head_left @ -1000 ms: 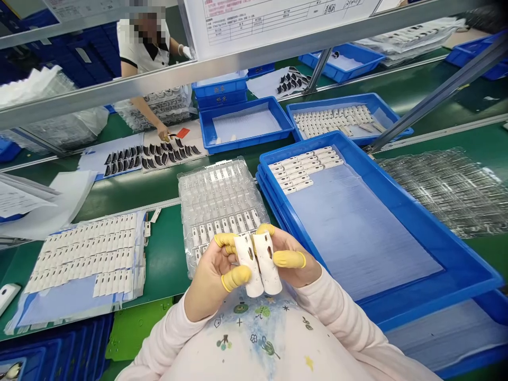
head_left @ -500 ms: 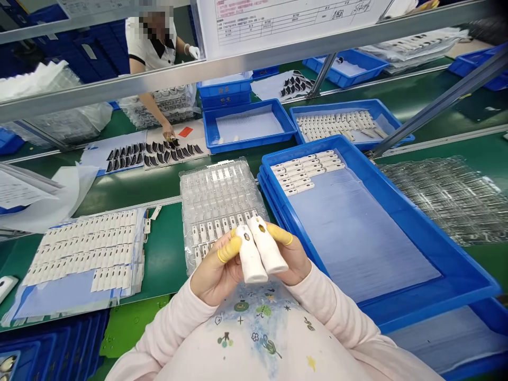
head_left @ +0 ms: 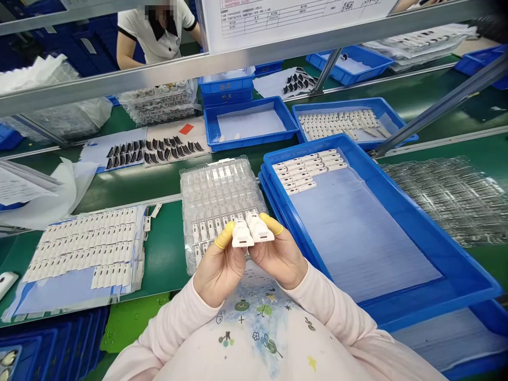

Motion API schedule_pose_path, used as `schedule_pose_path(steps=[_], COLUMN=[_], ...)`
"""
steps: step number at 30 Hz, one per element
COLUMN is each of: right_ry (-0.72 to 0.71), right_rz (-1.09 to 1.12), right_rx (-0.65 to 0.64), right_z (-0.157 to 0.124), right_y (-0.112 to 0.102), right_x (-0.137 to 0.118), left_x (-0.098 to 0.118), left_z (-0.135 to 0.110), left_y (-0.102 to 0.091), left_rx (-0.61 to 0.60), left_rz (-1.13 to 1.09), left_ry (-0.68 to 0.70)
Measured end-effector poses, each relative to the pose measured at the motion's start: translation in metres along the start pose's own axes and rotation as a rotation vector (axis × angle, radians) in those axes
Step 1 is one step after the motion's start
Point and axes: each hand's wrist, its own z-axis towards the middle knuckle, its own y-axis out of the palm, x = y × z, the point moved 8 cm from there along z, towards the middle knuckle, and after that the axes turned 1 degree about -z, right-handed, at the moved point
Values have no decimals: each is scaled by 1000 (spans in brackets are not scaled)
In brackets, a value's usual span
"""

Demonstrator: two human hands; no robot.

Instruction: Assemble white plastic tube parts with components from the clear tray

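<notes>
Two white plastic housings are held side by side in front of my body, their slotted ends tilted toward me. My left hand is closed on the left white plastic housing, its yellow-covered thumb along the side. On the other white plastic housing my right hand is closed, also with a yellow cover on the thumb. The fingers underneath are partly hidden. Just behind my hands lies a clear blister tray, whose nearer rows hold similar white housings.
A blue tray at right holds rows of white parts on a liner. At left, white parts lie in rows on stacked sheets. Farther back are black curved parts, more blue trays and a co-worker. A metal rail crosses above.
Both housings have tipped, so their slotted ends now face me instead of their long holed faces. My hands have turned with them. The co-worker's hand has left the black parts.
</notes>
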Motion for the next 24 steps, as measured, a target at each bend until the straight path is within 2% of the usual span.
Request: schedule_pose_path(steps=[3,6,8,10,12,13,15,19,24], right_ry=[1,-12,-38,-155,-360,-438,-504,-467,-358], right_rz=[53,-11,-142,-398,-717,-806,-915,-1187,-1573], right_rx=[13,19,24,102,249,307,369,424,426], right_z=[2,5,13,27,43,53,78,131,172], right_y=[-3,-8,-18,-39,-64,-77,-102,-142,-166], right_x=[2,1,-6,-26,-60,-76,-98,-115,-104], left_x=[1,7,17,29,41,47,61,94,124], left_z=[1,8,17,30,49,60,86,141,201], left_y=[-3,-13,-26,-44,-63,-73,-92,-118,-126], left_rx=[50,82,129,193,230,243,275,375,440], left_rz=[1,128,331,563,686,733,852,1155,1495], left_ry=[9,103,220,350,434,463,495,554,573])
